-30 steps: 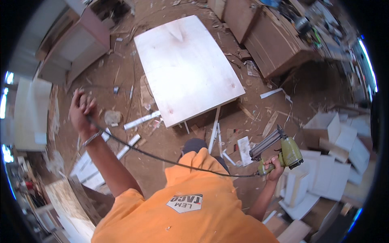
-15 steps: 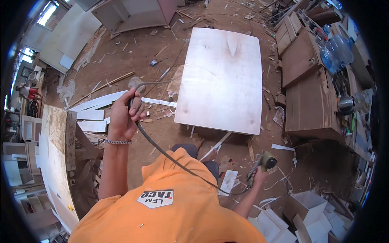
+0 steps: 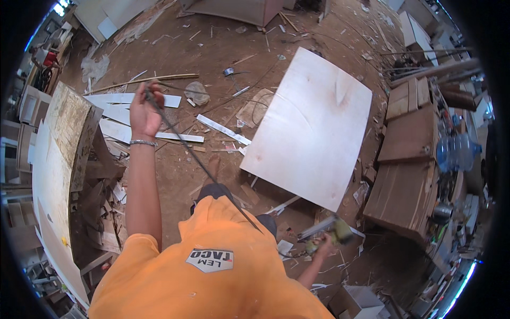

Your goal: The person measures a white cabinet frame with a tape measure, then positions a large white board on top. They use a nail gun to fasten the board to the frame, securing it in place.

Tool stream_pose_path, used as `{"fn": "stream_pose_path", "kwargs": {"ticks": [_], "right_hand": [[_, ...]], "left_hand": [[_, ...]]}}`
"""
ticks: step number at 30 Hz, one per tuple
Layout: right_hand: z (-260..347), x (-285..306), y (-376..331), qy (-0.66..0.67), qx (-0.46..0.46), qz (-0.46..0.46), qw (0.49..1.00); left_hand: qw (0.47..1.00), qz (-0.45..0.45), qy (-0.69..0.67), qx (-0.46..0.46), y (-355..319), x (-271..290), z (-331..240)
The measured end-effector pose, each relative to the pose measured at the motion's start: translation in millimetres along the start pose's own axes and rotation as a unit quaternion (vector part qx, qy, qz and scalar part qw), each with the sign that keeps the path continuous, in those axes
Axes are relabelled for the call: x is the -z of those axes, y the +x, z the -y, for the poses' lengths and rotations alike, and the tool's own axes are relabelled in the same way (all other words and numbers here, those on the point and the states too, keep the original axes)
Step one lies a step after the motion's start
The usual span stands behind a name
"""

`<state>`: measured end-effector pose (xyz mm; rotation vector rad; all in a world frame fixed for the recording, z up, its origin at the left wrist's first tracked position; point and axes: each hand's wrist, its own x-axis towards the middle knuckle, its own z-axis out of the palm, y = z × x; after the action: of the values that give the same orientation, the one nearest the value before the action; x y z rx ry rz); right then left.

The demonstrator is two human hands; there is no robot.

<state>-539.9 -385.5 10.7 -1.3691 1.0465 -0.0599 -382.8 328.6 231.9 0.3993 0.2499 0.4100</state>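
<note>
Left grip: A dark hose (image 3: pixel 199 162) is clasped in the left hand (image 3: pixel 146 109), left of centre in the frame; the fingers are curled fully around it.
Right grip: A green nail gun (image 3: pixel 341 232) is held in the right hand (image 3: pixel 325 247), lower right of centre. The grip appears closed around the handle, though with the blur there the finger's place at the trigger cannot be told.
Hose hold: The hose is slanted down from the raised left hand to the edge of the orange shirt (image 3: pixel 228 287), where it is lost; a dark length is seen again beside the nail gun. It is probably lifted so that slack is kept off the littered floor (image 3: pixel 175 56).
Gun hold: The nail gun is carried by its handle, presumably for balance, just below the nearest corner of the white panel in the frame.
White panel: The broad white panel (image 3: pixel 313 127) is set right of centre, raised above the floor; a dark gap is left under its near edge, so some support is likely beneath.
Offcuts: White strips (image 3: pixel 223 129) are scattered left of the panel, apparently laid aside.
Shirt patch: A pale hexagonal patch (image 3: pixel 210 260) is printed with dark lettering, seen upside down, and a small red mark.
Bottle: No label can be made out on the blue bottle (image 3: pixel 458 151) at the right.
</note>
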Motion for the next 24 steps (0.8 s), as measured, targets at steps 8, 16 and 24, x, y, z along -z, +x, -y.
{"fn": "stream_pose_path", "kwargs": {"ticks": [8, 16, 24], "right_hand": [[123, -87, -82, 0.128, 0.148, -0.151, 0.969], [181, -160, -158, 0.041, 0.18, -0.173, 0.968], [183, -223, -212, -0.029, 0.231, -0.207, 0.95]], "left_hand": [[0.993, -0.085, -0.039, 0.073, 205, 187, -119], [0.966, -0.228, 0.124, -0.002, 293, 190, -147], [0.991, -0.067, 0.113, 0.023, 319, 165, -207]]}}
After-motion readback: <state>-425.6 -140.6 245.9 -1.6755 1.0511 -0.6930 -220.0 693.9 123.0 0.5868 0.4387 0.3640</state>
